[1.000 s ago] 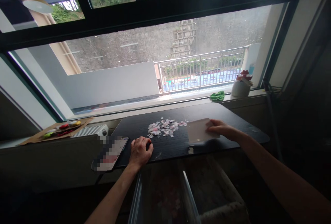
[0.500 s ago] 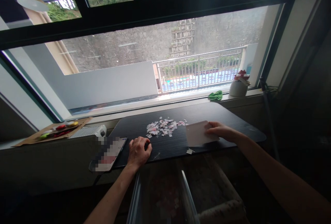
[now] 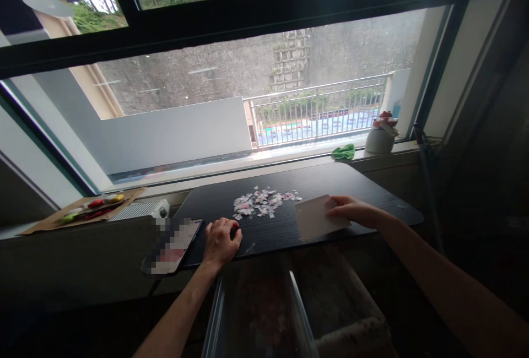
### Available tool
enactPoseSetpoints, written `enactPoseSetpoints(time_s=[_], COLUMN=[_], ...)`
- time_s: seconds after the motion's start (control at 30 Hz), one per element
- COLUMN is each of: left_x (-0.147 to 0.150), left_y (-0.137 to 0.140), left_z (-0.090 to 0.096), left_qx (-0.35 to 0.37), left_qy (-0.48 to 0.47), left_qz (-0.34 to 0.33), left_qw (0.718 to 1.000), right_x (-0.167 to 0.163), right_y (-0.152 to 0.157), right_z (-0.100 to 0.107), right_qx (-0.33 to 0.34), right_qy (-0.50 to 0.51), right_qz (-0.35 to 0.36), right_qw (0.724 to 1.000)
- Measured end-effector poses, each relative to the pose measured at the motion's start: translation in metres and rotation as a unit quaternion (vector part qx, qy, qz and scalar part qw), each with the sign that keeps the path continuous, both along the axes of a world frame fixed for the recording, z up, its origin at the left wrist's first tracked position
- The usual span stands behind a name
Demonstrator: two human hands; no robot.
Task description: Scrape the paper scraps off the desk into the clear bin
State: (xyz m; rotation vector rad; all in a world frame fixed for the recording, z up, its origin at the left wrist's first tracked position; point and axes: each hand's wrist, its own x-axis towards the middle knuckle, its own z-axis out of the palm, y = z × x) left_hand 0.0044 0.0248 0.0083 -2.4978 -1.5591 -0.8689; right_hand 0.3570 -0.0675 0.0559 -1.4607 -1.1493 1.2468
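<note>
Right hand, pale card lengthwise leftward

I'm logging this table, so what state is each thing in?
White sheet, held in the right hand
Paper scraps, loosely piled on the table
Left hand, resting on table, fingers curled
Mobile device, lying face up, screen lit
Green cloth, crumpled on the sill
Pot, upright
Clear bin, open-topped, pale bits inside

Left hand: palm hidden; phone screen pixelated; bin cropped below.

room between left hand and card; scraps block beyond.
</note>
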Motion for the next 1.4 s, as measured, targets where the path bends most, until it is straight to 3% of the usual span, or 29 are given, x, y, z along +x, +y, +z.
enactPoseSetpoints(time_s=[0.33,0.5,0.7,0.87,1.03,1.23,1.4], left_x=[0.002,0.004,0.005,0.006,0.007,0.007,0.007], left_y=[-0.003,-0.005,-0.007,-0.007,-0.007,-0.007,-0.007], left_z=[0.003,0.004,0.004,0.004,0.003,0.003,0.003], left_qx=[-0.011,-0.014,-0.022,-0.024,-0.02,-0.021,-0.015], left_qy=[-0.001,0.002,0.005,-0.002,-0.011,-0.011,-0.014], left_qz=[0.002,0.01,0.014,0.014,0.012,0.014,0.013], left_qw=[1.0,1.0,1.0,1.0,1.0,1.0,1.0], right_x=[0.002,-0.014,-0.054,-0.069,-0.065,-0.084,-0.042], right_y=[-0.01,0.007,0.041,0.046,0.049,0.053,0.035], right_z=[0.004,0.003,-0.018,-0.027,-0.03,-0.024,-0.005], right_qx=[0.047,0.123,0.1,0.104,0.116,0.108,0.049], right_qy=[-0.029,-0.03,-0.083,-0.06,-0.069,-0.083,-0.179], right_qz=[0.045,-0.092,-0.175,-0.109,-0.137,-0.089,-0.078], right_qw=[0.997,0.988,0.976,0.987,0.981,0.987,0.98])
